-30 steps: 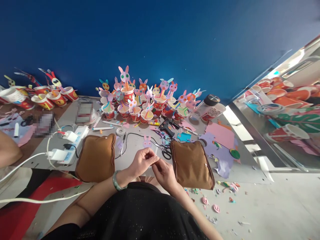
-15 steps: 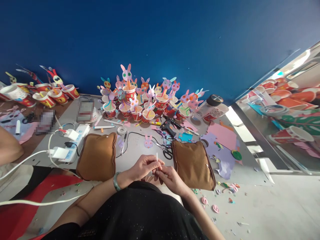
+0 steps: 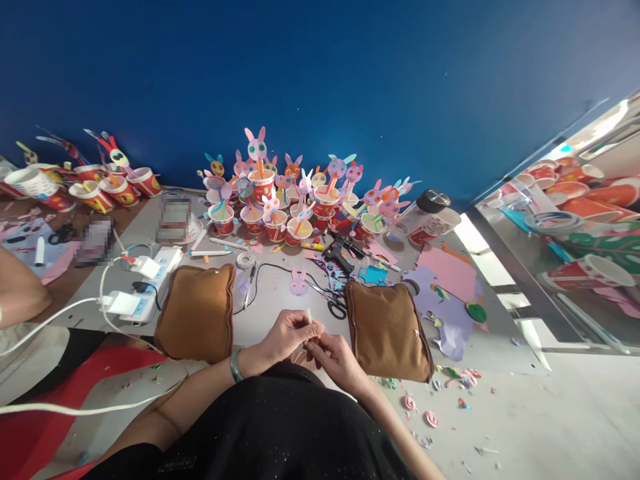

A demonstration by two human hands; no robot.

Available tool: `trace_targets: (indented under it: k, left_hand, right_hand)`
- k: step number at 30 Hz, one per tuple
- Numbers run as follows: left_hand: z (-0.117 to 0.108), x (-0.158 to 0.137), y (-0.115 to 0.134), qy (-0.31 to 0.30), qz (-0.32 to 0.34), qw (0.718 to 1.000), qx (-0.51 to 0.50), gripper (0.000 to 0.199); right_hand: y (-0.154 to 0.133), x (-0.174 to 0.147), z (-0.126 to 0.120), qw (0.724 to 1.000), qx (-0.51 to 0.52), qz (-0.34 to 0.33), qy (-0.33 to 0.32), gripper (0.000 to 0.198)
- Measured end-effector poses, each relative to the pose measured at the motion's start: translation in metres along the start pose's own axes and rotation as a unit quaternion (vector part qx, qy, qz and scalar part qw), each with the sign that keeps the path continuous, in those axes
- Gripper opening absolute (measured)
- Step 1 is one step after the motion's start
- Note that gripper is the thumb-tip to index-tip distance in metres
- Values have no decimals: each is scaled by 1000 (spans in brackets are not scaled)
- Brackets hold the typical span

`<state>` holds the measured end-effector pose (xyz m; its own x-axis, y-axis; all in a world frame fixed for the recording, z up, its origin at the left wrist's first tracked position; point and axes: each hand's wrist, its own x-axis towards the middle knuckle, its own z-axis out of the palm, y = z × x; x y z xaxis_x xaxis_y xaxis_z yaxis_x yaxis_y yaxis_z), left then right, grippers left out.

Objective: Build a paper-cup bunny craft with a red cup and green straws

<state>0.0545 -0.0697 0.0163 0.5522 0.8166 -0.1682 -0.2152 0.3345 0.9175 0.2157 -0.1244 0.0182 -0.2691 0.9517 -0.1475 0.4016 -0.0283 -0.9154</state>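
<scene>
Close to my body, at the table's front edge, both hands meet with fingertips nearly touching. My left hand point(image 3: 290, 335) is closed in a pinch round a short, thin, whitish translucent stick point(image 3: 309, 313), whose upper end pokes up above the fingers. Against those fingers presses my right hand point(image 3: 336, 359), its thumb and fingers closed; what lies between them is hidden. Beyond the hands a purple paper rabbit head point(image 3: 299, 285) lies flat on the grey table. Scissors point(image 3: 336, 304) with black handles lie to its right.
Brown cushions point(image 3: 197, 313) point(image 3: 389, 330) flank my hands. Behind are paper cups with rabbit heads point(image 3: 274, 227), a black glue gun point(image 3: 340, 257) and a bottle point(image 3: 430, 203). A power strip point(image 3: 155, 287) lies left, near another person's arm point(image 3: 17, 287). Purple paper point(image 3: 453, 333) lies right.
The white stick has sunk lower and tilts slightly left between my fingers. Both hands have shifted a little; the view has moved slightly. The things on the table stay put.
</scene>
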Motion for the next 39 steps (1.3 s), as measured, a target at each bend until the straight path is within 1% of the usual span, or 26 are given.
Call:
trace_targets:
  k: [1, 3, 6, 8, 11, 15, 17, 19, 23, 26, 28, 34, 39]
  left_hand:
    - [0, 0, 3, -1, -2, 1000, -1, 43]
    - [0, -1, 9, -13, 9, 1000, 0, 42]
    - [0, -2, 15, -36, 38, 999, 0, 43]
    - [0, -3, 15, -34, 42, 999, 2, 42]
    - [0, -2, 13, 0, 36, 999, 1, 40]
    - [-1, 0, 9, 38, 18, 999, -11, 43]
    - [-2, 1, 8, 43, 14, 999, -15, 45]
    - [-3, 1, 7, 46, 18, 999, -18, 47]
    - [-6, 1, 10, 27, 26, 999, -38, 47]
    - [-6, 0, 14, -10, 18, 998, -55, 43]
    - [-7, -1, 18, -22, 13, 998, -57, 43]
    - [-7, 1, 23, -4, -17, 999, -46, 46]
    - [-6, 2, 20, 36, -25, 998, -38, 45]
  right_hand:
    - [-1, 0, 0, 1000, 17, 10, -3, 47]
    - [-3, -1, -2, 997, 70, 28, -29, 49]
    - [-7, -2, -5, 983, 162, 45, -78, 50]
    - [-8, -2, -6, 974, 198, 51, -99, 50]
    - [-7, -1, -5, 976, 190, 52, -90, 50]
    - [-3, 1, 0, 989, 134, 54, -17, 49]
    - [-1, 2, 1, 992, 115, 51, 24, 47]
    - [-1, 2, 2, 992, 108, 44, 41, 45]
    - [-8, 2, -1, 991, 128, 38, -4, 44]
    - [-11, 2, -4, 981, 183, 41, -40, 45]
    - [-12, 2, -5, 975, 213, 40, -56, 46]
    - [-11, 3, -5, 972, 219, 46, -74, 47]
    - [-9, 4, -3, 979, 191, 55, -54, 48]
